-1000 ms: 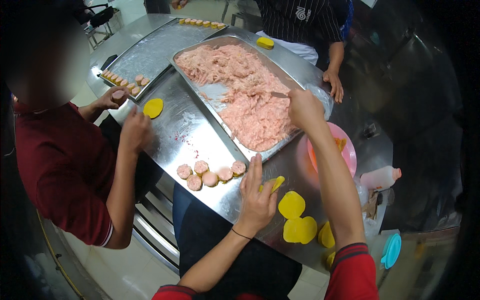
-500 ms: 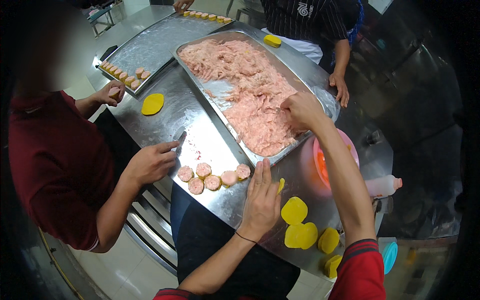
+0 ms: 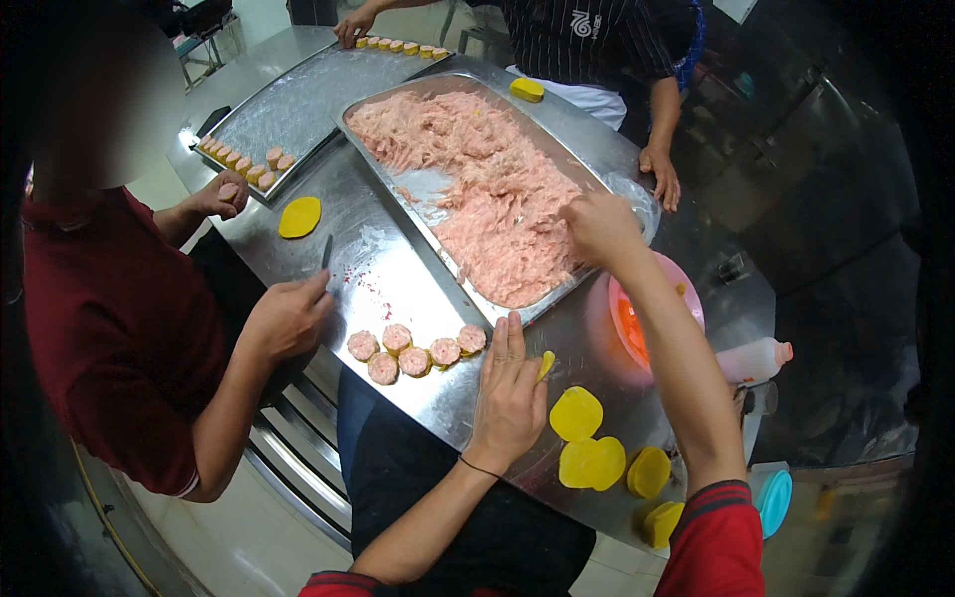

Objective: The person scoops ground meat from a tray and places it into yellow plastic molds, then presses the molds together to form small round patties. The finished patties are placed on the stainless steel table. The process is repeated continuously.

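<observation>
My right hand (image 3: 604, 229) is closed in a fist at the near right side of a deep metal tray (image 3: 460, 284) of pink minced meat (image 3: 473, 164); what it grips is hidden. My left hand (image 3: 509, 398) is beside the tray's near corner, fingers stretched forward. The edge of a yellow wrapper (image 3: 546, 365) sticks out by its thumb and appears held in the palm. Left of it stand several meat-filled dumplings (image 3: 414, 361) in yellow wrappers. Flat yellow wrappers (image 3: 576, 414) lie to its right, near small wrapper stacks (image 3: 649, 472).
A left-hand co-worker holds a spreading knife (image 3: 327, 251) and a dumpling (image 3: 228, 192). A wide tray (image 3: 288, 104) has dumplings along its edges. Another person's hand (image 3: 661, 177) rests across the table. A pink bowl (image 3: 686, 289) and white bottle (image 3: 754, 360) stand right, partly behind my forearm.
The whole view has shifted slightly. My right hand stays at the meat and my left hand keeps its pose. The left co-worker's knife has swung upright, away from the dumplings.
</observation>
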`<state>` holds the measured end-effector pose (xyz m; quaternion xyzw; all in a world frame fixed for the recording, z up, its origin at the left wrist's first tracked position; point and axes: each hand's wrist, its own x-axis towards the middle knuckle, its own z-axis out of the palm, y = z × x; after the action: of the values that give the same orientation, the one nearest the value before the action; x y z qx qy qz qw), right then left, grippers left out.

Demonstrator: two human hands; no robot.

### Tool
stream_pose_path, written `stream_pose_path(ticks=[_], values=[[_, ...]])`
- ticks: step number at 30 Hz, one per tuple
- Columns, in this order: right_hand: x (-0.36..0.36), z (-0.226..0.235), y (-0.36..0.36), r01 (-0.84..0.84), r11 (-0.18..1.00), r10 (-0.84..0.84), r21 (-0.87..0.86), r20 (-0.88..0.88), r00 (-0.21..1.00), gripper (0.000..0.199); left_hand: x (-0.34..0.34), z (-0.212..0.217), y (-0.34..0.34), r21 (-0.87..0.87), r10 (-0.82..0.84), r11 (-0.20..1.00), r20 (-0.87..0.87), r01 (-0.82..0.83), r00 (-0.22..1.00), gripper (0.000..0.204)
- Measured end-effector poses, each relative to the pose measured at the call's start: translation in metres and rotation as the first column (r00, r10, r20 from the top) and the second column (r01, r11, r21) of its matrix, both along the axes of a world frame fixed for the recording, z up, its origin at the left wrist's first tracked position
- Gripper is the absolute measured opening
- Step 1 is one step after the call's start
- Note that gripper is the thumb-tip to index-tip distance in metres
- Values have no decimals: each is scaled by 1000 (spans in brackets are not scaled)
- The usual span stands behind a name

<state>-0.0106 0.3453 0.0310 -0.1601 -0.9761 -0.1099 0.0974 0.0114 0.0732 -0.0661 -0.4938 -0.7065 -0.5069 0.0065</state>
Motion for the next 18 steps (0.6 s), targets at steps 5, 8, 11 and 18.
stream_pose_path(ticks=[5, 8, 11, 18], values=[[-2, -9, -6, -101, 995, 102, -17, 39, 994, 16, -1, 0, 0, 5, 8, 1000, 14, -9, 1000, 23], [3, -7, -9, -134, 989, 133, -58, -31, 991, 15, -1, -1, 1, 22, 10, 1000, 8, -10, 1000, 23], [8, -4, -13, -167, 982, 160, -91, -75, 984, 15, -1, -2, 1, 22, 7, 1000, 28, -7, 1000, 23], [19, 2, -15, -164, 982, 142, -90, -211, 967, 15, -1, -3, -1, 26, 2, 1000, 62, -4, 998, 23]])
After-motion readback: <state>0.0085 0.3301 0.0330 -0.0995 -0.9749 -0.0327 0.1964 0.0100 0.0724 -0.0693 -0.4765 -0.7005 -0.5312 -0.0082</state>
